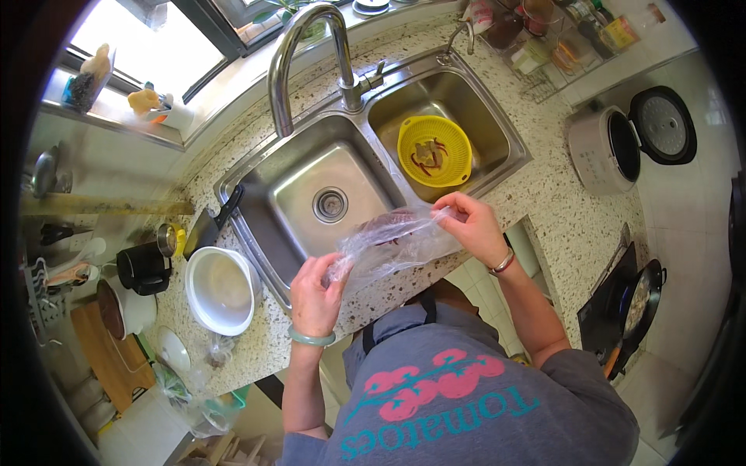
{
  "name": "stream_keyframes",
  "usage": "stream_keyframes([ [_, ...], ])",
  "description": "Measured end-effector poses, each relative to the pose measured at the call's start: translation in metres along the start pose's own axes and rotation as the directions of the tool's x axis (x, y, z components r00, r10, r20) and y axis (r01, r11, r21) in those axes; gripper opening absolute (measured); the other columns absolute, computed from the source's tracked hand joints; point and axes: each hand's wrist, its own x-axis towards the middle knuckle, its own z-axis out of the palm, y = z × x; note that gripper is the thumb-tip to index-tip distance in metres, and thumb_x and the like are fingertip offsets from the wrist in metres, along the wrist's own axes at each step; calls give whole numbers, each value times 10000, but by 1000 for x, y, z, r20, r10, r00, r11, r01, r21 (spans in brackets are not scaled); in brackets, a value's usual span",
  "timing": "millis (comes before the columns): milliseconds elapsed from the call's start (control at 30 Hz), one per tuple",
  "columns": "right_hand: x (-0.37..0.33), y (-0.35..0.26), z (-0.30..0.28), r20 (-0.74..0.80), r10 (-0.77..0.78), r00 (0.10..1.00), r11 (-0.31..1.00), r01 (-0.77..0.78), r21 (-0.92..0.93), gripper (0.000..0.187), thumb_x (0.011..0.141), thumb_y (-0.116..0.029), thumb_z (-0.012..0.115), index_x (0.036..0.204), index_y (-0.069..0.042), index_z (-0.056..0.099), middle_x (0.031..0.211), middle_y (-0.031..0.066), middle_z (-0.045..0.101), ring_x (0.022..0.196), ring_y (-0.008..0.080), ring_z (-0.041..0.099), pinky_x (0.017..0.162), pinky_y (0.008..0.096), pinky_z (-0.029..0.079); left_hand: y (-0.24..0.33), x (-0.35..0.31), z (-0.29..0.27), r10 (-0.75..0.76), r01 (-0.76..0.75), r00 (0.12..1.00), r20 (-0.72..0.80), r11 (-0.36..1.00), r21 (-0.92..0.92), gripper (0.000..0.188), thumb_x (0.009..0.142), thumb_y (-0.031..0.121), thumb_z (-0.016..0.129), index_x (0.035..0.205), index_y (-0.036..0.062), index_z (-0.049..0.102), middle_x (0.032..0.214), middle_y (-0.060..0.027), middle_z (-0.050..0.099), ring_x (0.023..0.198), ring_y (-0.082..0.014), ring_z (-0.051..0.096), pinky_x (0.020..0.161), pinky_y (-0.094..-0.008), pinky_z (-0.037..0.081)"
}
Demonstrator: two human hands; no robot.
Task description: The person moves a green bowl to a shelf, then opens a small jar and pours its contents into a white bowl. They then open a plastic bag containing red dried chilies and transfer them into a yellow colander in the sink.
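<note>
A clear plastic bag point(400, 245) is stretched between my two hands over the near edge of the sink. My left hand point(317, 291), with a pale green bangle at its wrist, pinches the bag's left end. At the other end my right hand point(474, 227) grips the plastic between thumb and fingers. Something dark reddish shows through the film; its kind is unclear. Beyond the bag, a yellow colander point(458, 165) sits in the right basin, holding several thin dark red pieces and a brownish lump point(428, 153).
The steel left basin point(311, 182) lies under a tall curved faucet point(273, 78). A white bowl point(223, 291) and a black-handled cleaver point(210, 227) rest left of the sink. An open rice cooker point(597, 151) stands right, with a wok point(643, 299) nearer me.
</note>
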Motion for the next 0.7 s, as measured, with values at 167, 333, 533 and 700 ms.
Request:
stream_keyframes([
  [167,-10,2,15,-8,-32,999,999,33,16,290,809,-129,724,1083,-77,642,725,-11,528,646,63,490,599,225,417,3,-6,-4,-47,45,999,-11,991,-125,214,884,163,685,1013,-7,676,647,-48,560,571,-89,471,535,-264,405],
  [333,-21,1,18,-75,-82,994,983,68,-171,328,774,-129,742,1086,-98,645,780,20,579,702,134,560,620,272,451,-4,-9,13,-124,155,983,133,953,-260,213,929,207,638,1035,32,697,643,-24,560,556,-90,479,513,-261,393],
  [533,-30,-17,25,-95,-671,735,575,436,-692,196,782,-157,722,960,-103,661,858,64,637,791,244,615,708,359,483,-1,-11,28,-132,197,970,204,920,-339,234,980,222,576,1086,64,713,641,39,541,567,-29,452,488,-219,368],
  [700,-28,27,84,138,-491,860,752,498,-433,97,801,-170,660,864,-99,681,859,77,685,779,251,662,698,390,513,-2,-7,29,-114,168,979,170,923,-347,234,945,217,622,1049,18,688,597,-31,564,515,-67,499,501,-260,436],
])
